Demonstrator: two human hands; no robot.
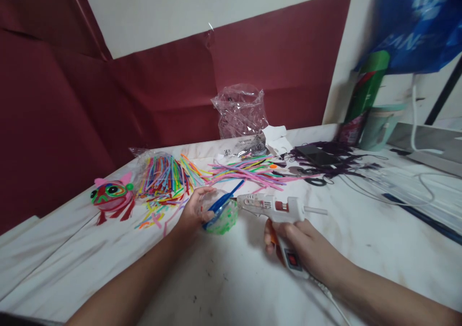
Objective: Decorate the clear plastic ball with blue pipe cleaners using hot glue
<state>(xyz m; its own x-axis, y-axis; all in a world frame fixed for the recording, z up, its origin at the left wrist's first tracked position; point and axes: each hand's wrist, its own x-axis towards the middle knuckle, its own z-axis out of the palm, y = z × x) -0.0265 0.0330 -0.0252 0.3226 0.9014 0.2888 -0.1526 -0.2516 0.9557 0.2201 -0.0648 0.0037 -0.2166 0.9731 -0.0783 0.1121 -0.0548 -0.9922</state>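
In my right hand [288, 234] is a white hot glue gun [256, 204], its nozzle pointing left and a clear glue stick [315, 210] jutting from the back. My fingers wrap its handle by the orange trigger. My left hand [197, 206] grips a clear round ball [231, 215] with green spots on its lower side. Blue pipe cleaners [225, 198] lie across the ball under my left fingers. The nozzle tip is at the ball's upper right, close to the blue strands; whether it touches cannot be made out.
Left stands a pink frog-like figure [110, 196]. Behind my hands lie many coloured pipe cleaners [164, 172], a crumpled clear bag [240, 109] and black scissors [317, 181]. A phone [317, 156], a green mug [382, 126] and clear glue sticks [407, 186] are at right. The gun's cord [328, 294] trails toward me.
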